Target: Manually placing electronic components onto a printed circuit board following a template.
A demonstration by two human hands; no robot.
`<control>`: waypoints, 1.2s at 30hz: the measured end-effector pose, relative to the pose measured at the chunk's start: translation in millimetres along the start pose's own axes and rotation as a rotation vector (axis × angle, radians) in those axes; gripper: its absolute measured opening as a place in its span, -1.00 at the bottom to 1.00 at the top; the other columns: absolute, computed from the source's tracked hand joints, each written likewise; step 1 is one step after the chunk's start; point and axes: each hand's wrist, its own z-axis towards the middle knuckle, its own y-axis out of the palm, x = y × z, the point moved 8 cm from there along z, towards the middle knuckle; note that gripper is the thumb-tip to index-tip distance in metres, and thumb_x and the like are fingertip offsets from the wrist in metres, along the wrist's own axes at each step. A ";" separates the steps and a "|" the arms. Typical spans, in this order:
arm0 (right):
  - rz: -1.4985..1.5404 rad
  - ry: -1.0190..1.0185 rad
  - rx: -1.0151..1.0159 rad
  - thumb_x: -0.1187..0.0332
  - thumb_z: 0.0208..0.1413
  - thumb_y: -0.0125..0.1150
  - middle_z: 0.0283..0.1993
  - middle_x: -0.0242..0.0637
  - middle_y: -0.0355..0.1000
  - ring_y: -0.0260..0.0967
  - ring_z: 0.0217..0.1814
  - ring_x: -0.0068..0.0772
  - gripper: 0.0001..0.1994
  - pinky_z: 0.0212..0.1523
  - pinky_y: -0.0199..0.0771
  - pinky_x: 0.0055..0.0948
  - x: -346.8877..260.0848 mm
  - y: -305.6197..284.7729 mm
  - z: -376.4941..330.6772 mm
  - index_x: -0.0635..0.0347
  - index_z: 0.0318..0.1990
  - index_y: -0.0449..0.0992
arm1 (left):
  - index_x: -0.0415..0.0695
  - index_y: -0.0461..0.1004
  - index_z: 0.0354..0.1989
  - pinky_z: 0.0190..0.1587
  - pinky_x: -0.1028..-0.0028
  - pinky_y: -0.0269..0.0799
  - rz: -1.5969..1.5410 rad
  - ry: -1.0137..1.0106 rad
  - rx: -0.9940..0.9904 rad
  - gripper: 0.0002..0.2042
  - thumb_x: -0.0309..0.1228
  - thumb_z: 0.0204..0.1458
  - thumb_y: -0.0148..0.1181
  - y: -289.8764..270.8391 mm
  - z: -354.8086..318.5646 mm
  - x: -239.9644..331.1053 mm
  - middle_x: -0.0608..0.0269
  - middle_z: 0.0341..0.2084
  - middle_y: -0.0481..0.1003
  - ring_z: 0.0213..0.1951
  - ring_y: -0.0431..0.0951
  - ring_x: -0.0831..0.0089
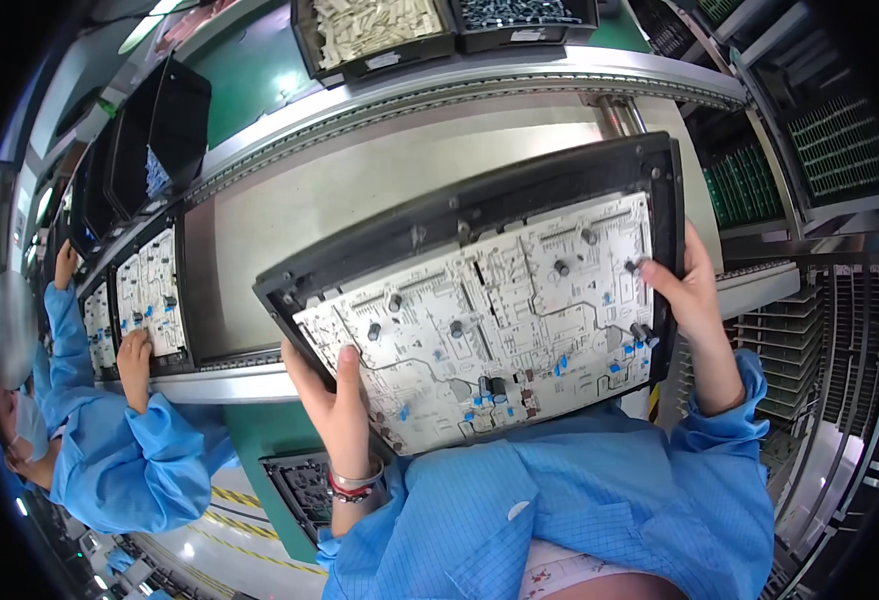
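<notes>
Between my two hands I hold a black frame [420, 236] carrying white printed circuit boards [505, 290], tilted in front of my body above the near edge of the conveyor. Blue, black and grey components stand up from the boards. My left hand [338, 395] grips the left side, its thumb over the board's edge and its fingers hidden beneath. Around the right side my right hand [688, 285] is closed, thumb on top near a small black component.
A conveyor [360, 165] with metal rails runs across ahead of me. Bins of white parts [375, 35] and dark blue parts [515, 12] stand beyond it. At left, a co-worker in a blue smock [125, 460] handles another framed board [150, 290]. Racks of boards [790, 340] stand at right.
</notes>
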 end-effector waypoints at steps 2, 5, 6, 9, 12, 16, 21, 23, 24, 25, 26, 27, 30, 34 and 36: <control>0.002 0.070 0.036 0.50 -0.01 0.26 0.05 -0.22 0.40 0.38 0.02 -0.47 -0.45 0.07 0.35 -0.49 -3.8 -17.8 13.2 0.33 0.17 0.24 | -0.27 -0.03 0.28 0.18 0.45 0.12 -0.055 0.001 -0.121 -0.41 -0.58 0.08 0.07 20.1 14.6 12.5 0.09 0.11 0.24 0.12 0.26 0.38; 0.110 0.281 -0.046 0.44 0.07 0.20 0.03 -0.22 0.41 0.40 0.00 -0.49 -0.50 0.01 0.40 -0.51 -6.5 -36.2 47.8 0.33 0.17 0.23 | -0.27 -0.04 0.25 0.08 0.47 0.27 -0.001 -0.086 -0.357 -0.40 -0.54 0.08 0.12 59.7 46.7 26.3 0.07 0.02 0.32 0.02 0.36 0.41; 0.121 0.353 -0.077 0.41 0.10 0.19 0.02 -0.21 0.41 0.40 -0.02 -0.50 -0.51 -0.02 0.42 -0.51 -1.2 -40.1 61.2 0.33 0.18 0.23 | -0.29 -0.01 0.22 0.03 0.48 0.32 -0.049 -0.177 -0.444 -0.42 -0.53 0.07 0.14 77.4 59.5 20.7 0.06 -0.02 0.36 -0.02 0.39 0.42; 0.122 0.432 -0.089 0.36 0.13 0.18 -0.04 -0.22 0.44 0.42 -0.09 -0.51 -0.58 -0.08 0.45 -0.52 33.3 -72.0 94.4 0.34 0.11 0.30 | -0.33 0.06 0.15 -0.08 0.49 0.42 -0.066 -0.312 -0.569 -0.44 -0.46 0.05 0.21 130.5 96.1 -9.8 0.09 -0.10 0.41 -0.11 0.46 0.44; 0.148 0.521 -0.084 0.34 0.14 0.17 -0.11 -0.24 0.46 0.43 -0.13 -0.49 -0.63 -0.11 0.46 -0.49 62.1 -89.1 103.0 0.34 0.04 0.36 | -0.34 0.06 0.15 -0.09 0.49 0.43 -0.020 -0.291 -0.600 -0.44 -0.45 0.05 0.20 162.5 113.3 -13.7 0.08 -0.11 0.42 -0.13 0.47 0.44; 0.146 0.484 -0.001 0.34 0.14 0.17 -0.08 -0.24 0.45 0.43 -0.13 -0.51 -0.65 -0.09 0.45 -0.50 61.5 -93.5 109.0 0.30 0.04 0.37 | -0.36 0.01 0.18 -0.08 0.48 0.43 -0.005 -0.300 -0.570 -0.43 -0.46 0.07 0.16 172.1 123.8 -22.8 0.07 -0.10 0.41 -0.12 0.47 0.43; 0.083 0.508 0.023 0.34 0.15 0.15 -0.06 -0.26 0.45 0.43 -0.11 -0.54 -0.65 -0.08 0.45 -0.51 63.5 -94.3 112.4 0.27 0.06 0.36 | -0.36 -0.01 0.18 -0.08 0.49 0.42 0.039 -0.270 -0.559 -0.43 -0.46 0.08 0.15 175.0 133.3 -33.2 0.07 -0.12 0.41 -0.12 0.46 0.44; 0.114 0.462 0.004 0.33 0.16 0.14 -0.07 -0.27 0.46 0.43 -0.10 -0.55 -0.65 -0.09 0.45 -0.53 67.4 -96.2 119.3 0.26 0.07 0.35 | -0.35 0.00 0.17 -0.12 0.54 0.41 0.095 -0.242 -0.579 -0.42 -0.43 0.07 0.16 174.9 136.8 -39.1 0.08 -0.10 0.39 -0.13 0.46 0.47; 0.116 0.472 0.003 0.33 0.16 0.14 -0.07 -0.27 0.46 0.43 -0.10 -0.55 -0.65 -0.09 0.45 -0.53 69.8 -94.9 118.6 0.26 0.07 0.35 | -0.35 0.00 0.17 -0.12 0.54 0.41 0.098 -0.252 -0.579 -0.42 -0.43 0.07 0.16 174.7 137.2 -41.3 0.08 -0.10 0.39 -0.13 0.46 0.47; 0.083 0.485 0.019 0.33 0.16 0.14 -0.07 -0.27 0.46 0.43 -0.11 -0.55 -0.65 -0.10 0.46 -0.53 70.9 -95.2 117.3 0.26 0.07 0.35 | -0.35 0.00 0.17 -0.11 0.53 0.40 0.115 -0.251 -0.578 -0.42 -0.43 0.07 0.17 174.2 137.3 -41.7 0.07 -0.09 0.38 -0.12 0.45 0.46; 0.048 0.502 0.033 0.33 0.17 0.14 -0.08 -0.27 0.46 0.44 -0.11 -0.55 -0.65 -0.10 0.46 -0.54 70.2 -96.3 115.5 0.27 0.07 0.35 | -0.36 0.00 0.17 -0.09 0.53 0.39 0.130 -0.254 -0.575 -0.41 -0.42 0.06 0.18 173.6 135.9 -41.9 0.07 -0.07 0.38 -0.11 0.44 0.46; 0.056 0.509 0.035 0.32 0.16 0.15 -0.06 -0.27 0.45 0.43 -0.11 -0.55 -0.64 -0.11 0.46 -0.54 68.8 -95.6 114.7 0.26 0.07 0.35 | -0.36 0.00 0.17 -0.09 0.53 0.39 0.131 -0.268 -0.572 -0.41 -0.42 0.06 0.18 173.2 135.0 -44.0 0.07 -0.07 0.38 -0.11 0.44 0.46; 0.023 0.502 0.027 0.29 0.15 0.17 -0.05 -0.27 0.45 0.42 -0.09 -0.55 -0.62 -0.12 0.45 -0.54 72.1 -95.9 112.8 0.26 0.07 0.35 | -0.38 0.00 0.16 -0.04 0.50 0.37 0.092 -0.223 -0.557 -0.40 -0.41 0.06 0.19 172.2 135.4 -43.9 0.06 -0.06 0.37 -0.08 0.42 0.45; -0.224 0.393 0.003 0.24 0.15 0.17 0.06 -0.23 0.39 0.34 0.06 -0.51 -0.52 0.05 0.33 -0.50 67.4 -107.6 122.6 0.27 0.16 0.29 | -0.42 -0.09 0.22 0.08 0.41 0.30 0.263 -0.049 -0.633 -0.30 -0.40 0.04 0.21 171.0 132.2 -25.5 -0.08 0.02 0.32 0.02 0.38 0.33; -0.455 0.190 0.083 0.25 0.13 0.17 0.16 -0.20 0.32 0.24 0.20 -0.42 -0.49 0.19 0.20 -0.42 47.9 -107.0 119.4 0.26 0.20 0.26 | -0.32 0.01 0.25 0.18 0.24 0.20 0.478 0.567 -0.403 -0.30 -0.41 -0.03 0.24 163.4 113.7 31.9 -0.12 0.10 0.27 0.14 0.29 0.17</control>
